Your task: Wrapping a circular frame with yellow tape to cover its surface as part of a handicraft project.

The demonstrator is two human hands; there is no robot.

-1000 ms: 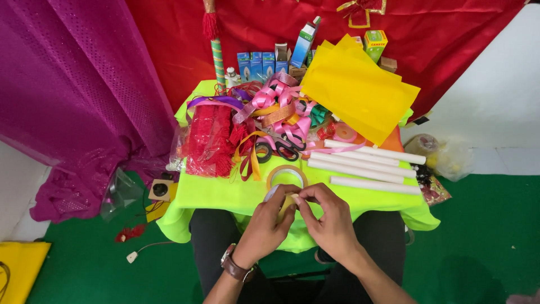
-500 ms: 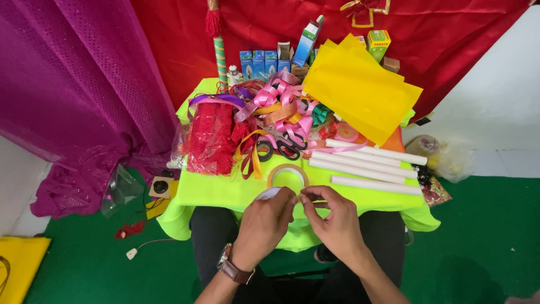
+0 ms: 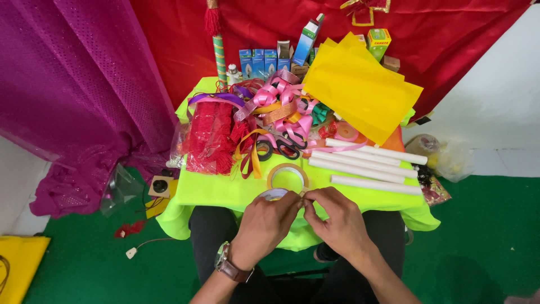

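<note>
Your left hand now grips small tape roll; right hand pinches its free end; hands closer together; larger roll unmoved at counter's near edge.

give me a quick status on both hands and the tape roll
Left hand grips small tape roll. Right hand pinches the tape end at the roll. Larger tape ring lies just beyond on green table; nothing between the hands.

Green floor, red cloth behind, purple drape at left, white wall at right.
</note>
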